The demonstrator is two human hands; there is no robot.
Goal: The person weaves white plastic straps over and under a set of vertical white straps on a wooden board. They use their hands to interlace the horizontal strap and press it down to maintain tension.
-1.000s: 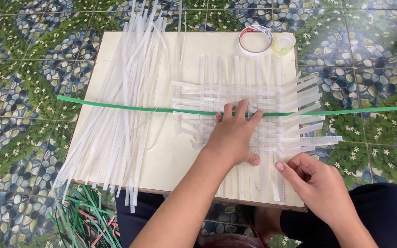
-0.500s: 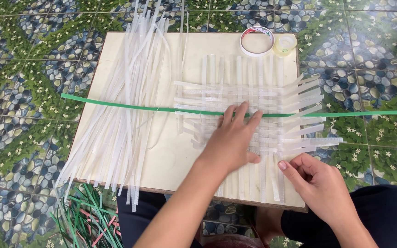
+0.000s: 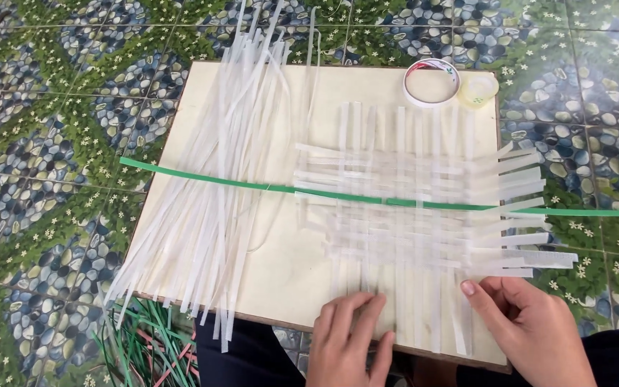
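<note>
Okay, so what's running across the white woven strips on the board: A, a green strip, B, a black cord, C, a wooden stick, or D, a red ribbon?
A: a long green strip lies across the board, threaded through the white woven strips from left to right.

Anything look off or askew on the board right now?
One thing stands out: a single long green plastic strip runs through the woven mat of translucent white strips, sticking out far past both sides of the pale square board. The loose white strips lie fanned unevenly, some overhanging the near edge.
</note>
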